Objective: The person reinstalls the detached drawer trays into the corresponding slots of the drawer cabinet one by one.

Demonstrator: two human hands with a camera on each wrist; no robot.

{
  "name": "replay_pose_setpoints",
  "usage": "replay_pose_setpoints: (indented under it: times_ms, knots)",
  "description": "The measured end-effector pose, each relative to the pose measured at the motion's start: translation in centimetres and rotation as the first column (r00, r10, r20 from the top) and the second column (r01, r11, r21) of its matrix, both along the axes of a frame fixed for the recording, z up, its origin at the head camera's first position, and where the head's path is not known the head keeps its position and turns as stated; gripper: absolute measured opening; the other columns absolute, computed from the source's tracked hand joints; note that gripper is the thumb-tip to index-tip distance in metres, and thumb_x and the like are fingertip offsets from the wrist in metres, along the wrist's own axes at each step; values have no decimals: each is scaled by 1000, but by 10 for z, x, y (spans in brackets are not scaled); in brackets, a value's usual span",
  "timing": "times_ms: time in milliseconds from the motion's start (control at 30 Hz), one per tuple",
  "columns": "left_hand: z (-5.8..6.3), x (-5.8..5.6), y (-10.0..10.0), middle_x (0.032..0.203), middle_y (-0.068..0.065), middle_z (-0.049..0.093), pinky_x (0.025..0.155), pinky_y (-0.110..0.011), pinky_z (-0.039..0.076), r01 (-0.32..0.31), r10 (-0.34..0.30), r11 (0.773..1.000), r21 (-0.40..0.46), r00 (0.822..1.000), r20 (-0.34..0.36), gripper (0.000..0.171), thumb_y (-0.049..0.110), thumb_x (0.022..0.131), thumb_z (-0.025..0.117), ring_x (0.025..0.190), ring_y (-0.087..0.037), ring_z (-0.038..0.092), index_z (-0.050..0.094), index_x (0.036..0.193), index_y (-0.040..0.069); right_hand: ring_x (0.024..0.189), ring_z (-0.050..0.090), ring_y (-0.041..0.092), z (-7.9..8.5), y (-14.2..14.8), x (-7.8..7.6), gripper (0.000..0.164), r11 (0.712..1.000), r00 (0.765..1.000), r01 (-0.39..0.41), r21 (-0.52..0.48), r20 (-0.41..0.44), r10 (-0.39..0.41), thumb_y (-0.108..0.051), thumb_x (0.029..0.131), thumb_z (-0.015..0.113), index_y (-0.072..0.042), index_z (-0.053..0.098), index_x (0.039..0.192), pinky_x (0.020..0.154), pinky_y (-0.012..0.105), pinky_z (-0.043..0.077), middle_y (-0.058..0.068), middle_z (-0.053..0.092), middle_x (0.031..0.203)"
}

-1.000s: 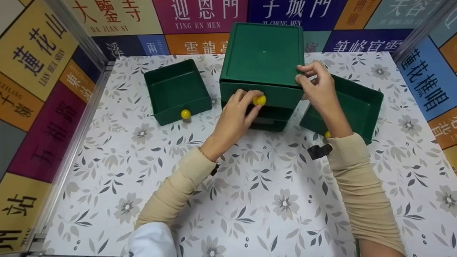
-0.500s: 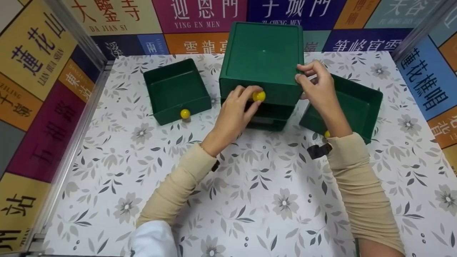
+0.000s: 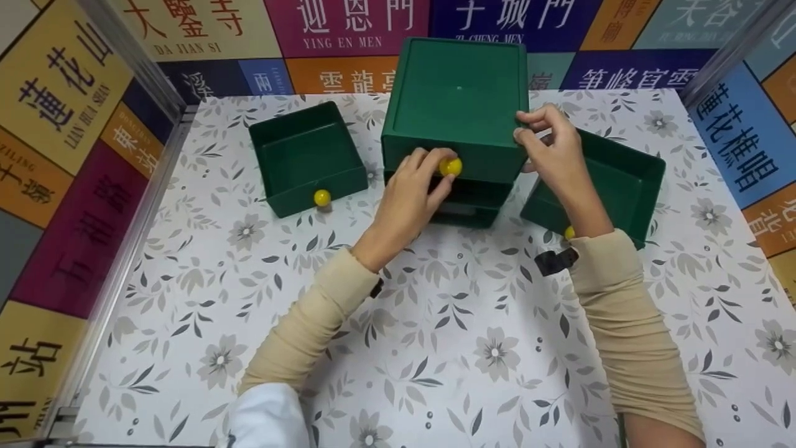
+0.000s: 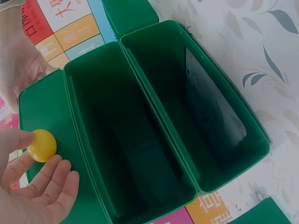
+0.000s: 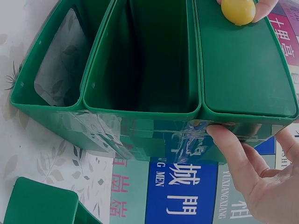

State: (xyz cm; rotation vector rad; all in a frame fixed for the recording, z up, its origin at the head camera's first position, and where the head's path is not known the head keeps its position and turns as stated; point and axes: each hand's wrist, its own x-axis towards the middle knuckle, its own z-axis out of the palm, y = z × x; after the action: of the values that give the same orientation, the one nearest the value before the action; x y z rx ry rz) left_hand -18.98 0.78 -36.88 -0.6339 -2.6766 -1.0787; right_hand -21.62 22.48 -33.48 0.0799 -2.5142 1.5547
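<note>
A green three-tier drawer cabinet (image 3: 460,93) stands at the back of the table. Its top drawer (image 4: 42,107) sits flush in the frame, and the middle slot (image 5: 154,60) and bottom slot (image 4: 205,116) gape without drawers. My left hand (image 3: 407,196) pinches the round yellow knob (image 3: 451,167) on the top drawer's front between thumb and fingers. At the cabinet's upper right side, my right hand (image 3: 556,146) grips the edge, its thumb along the taped side wall in the right wrist view.
One pulled-out green drawer (image 3: 311,158) with a yellow knob (image 3: 322,198) lies left of the cabinet. A second green drawer (image 3: 622,180) lies to the right, partly behind my right forearm. Printed panels (image 3: 354,31) wall in the flowered table (image 3: 435,348).
The left hand on the knob has pushed the top drawer in and slightly up, closing the gap under the cabinet's top. The right hand has stayed at the side.
</note>
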Motion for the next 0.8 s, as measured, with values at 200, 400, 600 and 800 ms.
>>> replay_pose_setpoints:
  times_ms: [200, 400, 600, 800]
  knots:
    - [0, 0, 0, 109, 5, 51, 87, -21, 42, -4, 4, 1000, 14, 1000, 0, 28, 31, 92, 48, 98, -7, 46, 49, 120, 26, 67, 48, 9, 0, 0, -1, 24, 1000, 1000, -3, -8, 18, 4, -22, 90, 51, -11, 55, 110, 49, 18, 48, -4, 50, 105]
    - [-1, 1, 2, 109, 4, 52, 89, -21, 42, -5, 5, 999, 35, 1000, -14, 27, 28, 92, 48, 98, -7, 47, 51, 119, 23, 65, 47, 8, 0, 1, -2, 24, 1000, 1000, -11, -10, 18, 11, -21, 90, 51, -9, 55, 110, 49, 18, 48, -3, 51, 106]
    - [-3, 1, 1, 110, 3, 52, 89, -21, 42, -3, 4, 999, 32, 1000, -27, 30, 30, 93, 47, 98, -8, 47, 50, 121, 24, 65, 47, 8, -1, 1, -1, 24, 1000, 1000, -11, -9, 11, 11, -22, 90, 51, -10, 55, 110, 49, 18, 48, -2, 51, 109]
    - [-9, 1, -10, 112, 3, 54, 88, -21, 42, 25, -21, 999, 45, 997, -69, 34, 34, 94, 43, 100, -10, 49, 48, 127, 27, 64, 46, 9, -1, 0, 0, 23, 1000, 1000, -10, -15, 3, 10, -24, 90, 52, -11, 56, 109, 49, 19, 48, -3, 51, 107]
